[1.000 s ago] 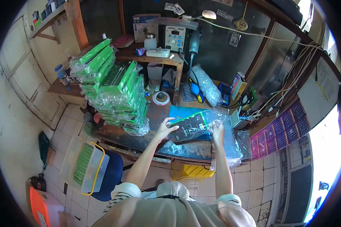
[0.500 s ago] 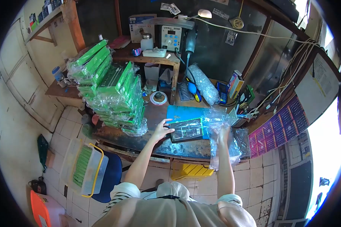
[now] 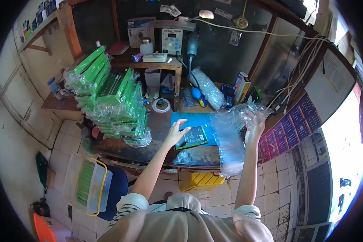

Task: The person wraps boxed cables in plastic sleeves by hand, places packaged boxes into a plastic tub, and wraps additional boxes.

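A black box with green edges (image 3: pixel 194 137) lies on the blue mat (image 3: pixel 201 118) at the front of the workbench. My left hand (image 3: pixel 177 132) is over the box's left end, thumb and fingers apart, holding nothing. To the right, my right hand (image 3: pixel 255 124) is closed on clear plastic wrap (image 3: pixel 248 115), raised above the bench. More clear plastic sheets (image 3: pixel 229 147) hang over the bench's front edge, between the box and my right hand.
A tall stack of wrapped green boxes (image 3: pixel 119 103) stands on the left of the bench. Behind are a rework station (image 3: pixel 172 41) and a bubble-wrap roll (image 3: pixel 207 89). A yellow-handled clear bin (image 3: pixel 70 183) and a yellow stool (image 3: pixel 201 181) are below.
My right hand has moved right and up with the plastic, away from the box. The box now lies flat on the mat, and my left hand has opened off it. The view has shifted slightly.
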Demonstrator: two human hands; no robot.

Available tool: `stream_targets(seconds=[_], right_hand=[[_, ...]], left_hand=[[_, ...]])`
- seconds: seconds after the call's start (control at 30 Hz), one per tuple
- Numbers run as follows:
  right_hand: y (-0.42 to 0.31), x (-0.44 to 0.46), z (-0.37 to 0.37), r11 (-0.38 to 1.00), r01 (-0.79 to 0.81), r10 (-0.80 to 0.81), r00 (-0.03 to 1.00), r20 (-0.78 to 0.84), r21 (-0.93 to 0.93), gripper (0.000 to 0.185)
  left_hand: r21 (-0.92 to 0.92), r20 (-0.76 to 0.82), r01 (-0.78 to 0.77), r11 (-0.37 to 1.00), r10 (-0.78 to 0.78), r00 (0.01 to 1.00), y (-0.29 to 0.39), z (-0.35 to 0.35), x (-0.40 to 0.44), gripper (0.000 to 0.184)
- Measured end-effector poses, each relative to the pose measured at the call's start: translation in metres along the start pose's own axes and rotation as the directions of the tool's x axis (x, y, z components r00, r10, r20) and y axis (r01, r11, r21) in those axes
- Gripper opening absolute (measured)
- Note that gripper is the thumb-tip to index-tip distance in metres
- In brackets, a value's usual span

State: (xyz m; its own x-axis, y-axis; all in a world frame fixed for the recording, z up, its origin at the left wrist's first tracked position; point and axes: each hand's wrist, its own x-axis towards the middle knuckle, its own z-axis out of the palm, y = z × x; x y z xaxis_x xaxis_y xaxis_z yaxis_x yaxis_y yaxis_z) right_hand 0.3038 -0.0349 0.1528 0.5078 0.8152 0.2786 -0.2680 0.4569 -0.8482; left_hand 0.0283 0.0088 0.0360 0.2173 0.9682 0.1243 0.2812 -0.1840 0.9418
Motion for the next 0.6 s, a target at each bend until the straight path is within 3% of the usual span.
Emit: stream_targets(seconds=[0.03, 0.07, 0.1, 0.13, 0.23, 0.3, 0.37, 0.43, 0.47, 0.5, 0.57, 0.6], right_hand=[[-0.009, -0.003, 0.003, 1.0, 0.014, -0.014, 1.0, -0.008, -0.005, 0.017], [-0.017, -0.006, 0.004, 1.0, 0.017, -0.017, 1.0, -0.005, -0.003, 0.018], [-0.022, -0.007, 0.005, 1.0, 0.023, -0.023, 1.0, -0.003, -0.002, 0.019], [-0.023, -0.012, 0.006, 1.0, 0.006, -0.006, 1.0, -0.019, 0.025, 0.018], [-0.003, -0.03, 0.007, 0.995, 0.025, -0.028, 0.999, -0.028, -0.099, 0.019], [0.02, -0.045, 0.008, 0.986, -0.102, 0.094, 0.994, -0.059, -0.136, 0.018], [0.049, -0.051, -0.006, 0.814, 0.096, -0.04, 0.993, 0.11, -0.572, 0.017], [0.063, -0.059, -0.001, 0.764, 0.054, -0.002, 0.997, 0.082, -0.643, 0.016], [0.068, -0.064, 0.002, 0.713, 0.009, 0.045, 0.997, 0.059, -0.702, 0.015], [0.071, -0.067, 0.004, 0.71, 0.004, 0.046, 0.998, 0.051, -0.704, 0.015], [0.077, -0.075, 0.007, 0.506, 0.273, -0.052, 0.957, 0.287, -0.818, 0.021], [0.079, -0.078, 0.008, 0.495, 0.271, 0.012, 0.948, 0.319, -0.825, 0.021]], left_hand=[[-0.005, 0.011, -0.011, 1.0, 0.011, 1.0, 0.02, 0.005, 0.0, 0.052], [-0.288, 0.113, 0.126, 0.949, -0.097, 0.989, 0.041, 0.011, -0.001, 0.061], [-0.525, 0.246, 0.28, 0.804, -0.171, 0.954, 0.058, 0.016, -0.001, 0.071], [-0.585, 0.373, 0.321, 0.745, -0.104, 0.922, 0.066, 0.021, 0.001, 0.078], [-0.781, 0.465, 0.427, 0.456, -0.03, 0.885, 0.09, 0.044, 0.006, 0.081], [-0.764, 0.443, 0.396, 0.509, -0.032, 0.896, 0.097, 0.059, 0.011, 0.081], [-0.744, 0.415, 0.366, 0.559, -0.043, 0.909, 0.098, 0.07, 0.012, 0.082], [-0.675, 0.336, 0.242, 0.697, -0.001, 0.942, 0.093, 0.08, 0.012, 0.077], [-0.645, 0.271, 0.219, 0.732, -0.048, 0.961, 0.091, 0.085, 0.011, 0.061], [-0.645, 0.28, 0.225, 0.731, -0.049, 0.959, 0.083, 0.088, 0.01, 0.061], [-0.684, 0.158, 0.148, 0.714, -0.053, 0.986, 0.065, 0.092, 0.008, 0.047], [-0.606, 0.054, 0.104, 0.789, -0.089, 0.995, 0.064, 0.09, 0.005, 0.029]])
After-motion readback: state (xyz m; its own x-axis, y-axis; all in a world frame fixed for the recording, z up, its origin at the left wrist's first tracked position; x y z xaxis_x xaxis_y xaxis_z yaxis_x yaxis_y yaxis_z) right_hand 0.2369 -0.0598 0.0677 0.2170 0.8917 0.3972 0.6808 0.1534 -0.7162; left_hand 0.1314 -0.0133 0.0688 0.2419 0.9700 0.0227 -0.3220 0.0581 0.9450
